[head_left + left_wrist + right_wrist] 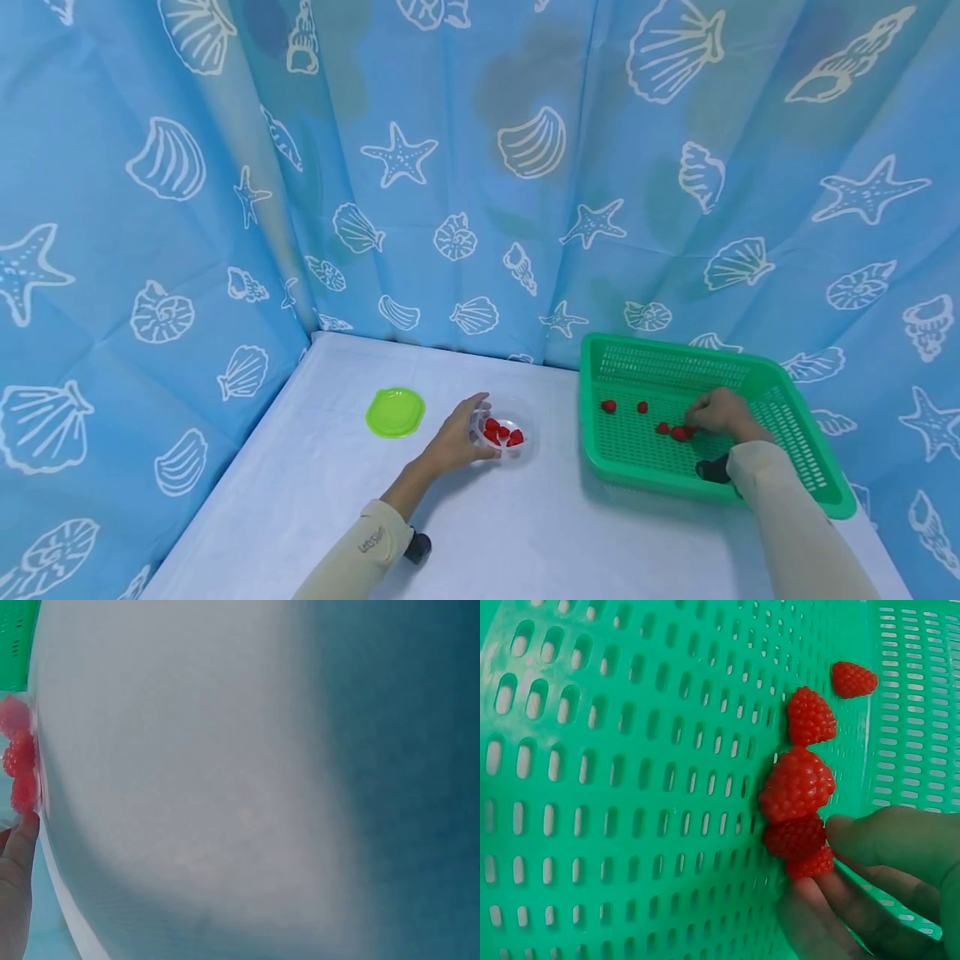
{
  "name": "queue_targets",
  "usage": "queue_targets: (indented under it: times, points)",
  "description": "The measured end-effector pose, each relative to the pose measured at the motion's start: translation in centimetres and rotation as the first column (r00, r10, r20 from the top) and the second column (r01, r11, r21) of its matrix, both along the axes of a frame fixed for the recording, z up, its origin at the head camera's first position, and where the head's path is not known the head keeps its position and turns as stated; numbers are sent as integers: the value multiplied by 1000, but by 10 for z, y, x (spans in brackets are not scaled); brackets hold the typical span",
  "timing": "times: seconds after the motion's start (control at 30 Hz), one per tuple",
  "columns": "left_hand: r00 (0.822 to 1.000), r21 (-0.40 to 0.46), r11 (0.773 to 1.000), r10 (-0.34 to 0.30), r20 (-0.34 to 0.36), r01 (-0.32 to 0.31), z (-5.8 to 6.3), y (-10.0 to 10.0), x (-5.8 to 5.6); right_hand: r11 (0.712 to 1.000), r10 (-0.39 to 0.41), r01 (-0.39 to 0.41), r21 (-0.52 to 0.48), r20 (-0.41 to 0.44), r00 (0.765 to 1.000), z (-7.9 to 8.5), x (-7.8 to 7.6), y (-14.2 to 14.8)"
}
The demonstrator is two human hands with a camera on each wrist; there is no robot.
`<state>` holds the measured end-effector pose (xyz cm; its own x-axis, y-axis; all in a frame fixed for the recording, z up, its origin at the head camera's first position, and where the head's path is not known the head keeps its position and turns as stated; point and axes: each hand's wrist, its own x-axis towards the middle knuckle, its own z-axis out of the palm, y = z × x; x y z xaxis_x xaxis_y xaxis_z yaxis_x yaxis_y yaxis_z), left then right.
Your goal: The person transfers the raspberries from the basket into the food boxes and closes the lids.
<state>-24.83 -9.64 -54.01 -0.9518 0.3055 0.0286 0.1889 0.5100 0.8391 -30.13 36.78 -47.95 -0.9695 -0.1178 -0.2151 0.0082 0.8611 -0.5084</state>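
My left hand (456, 442) grips the side of a clear plastic container (525, 410) on the table, thumb near and fingers on the far side. Several red raspberries (503, 432) lie inside it; the left wrist view catches some raspberries (21, 754) and a fingertip at its left edge. Inside the green basket (637, 475), my right hand (723, 412) pinches a raspberry (811, 862) between thumb and fingers. Close against that one sit a larger raspberry (798, 784) and others in a row. Two more, a left raspberry (608, 406) and a small raspberry (642, 407), lie farther left on the basket floor.
A lime-green lid (395, 412) lies flat on the white table (300, 500), left of the container. The slotted basket walls rise around the right hand. Blue curtains (465, 208) with white shell prints hang behind the table and on both sides.
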Motion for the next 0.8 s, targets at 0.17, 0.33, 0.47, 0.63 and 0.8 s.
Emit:
queue_targets:
  times: [0.17, 0.33, 0.47, 0.63, 0.8]
  points:
    - [1000, -3, 1000, -4, -1, 4, -1, 0, 1, 1000, -17, 17, -7, 23, 1000, -1, 0, 1]
    - [1000, -18, 1000, -1, -7, 1, 0, 0, 0, 999, -29, 30, -17, 44, 999, -1, 0, 0]
    - [1000, -12, 1000, -2, -18, 2, 1, -1, -2, 999, -37, 38, -18, 58, 998, -2, -2, -2]
    - [1000, 5, 1000, -11, -19, 11, -1, -2, -2, 999, -44, 45, -7, 42, 998, -6, -3, -3]
    - [1000, 17, 1000, -17, -18, 17, -1, -2, 0, 998, -55, 55, 1, 5, 998, -7, -2, -2]
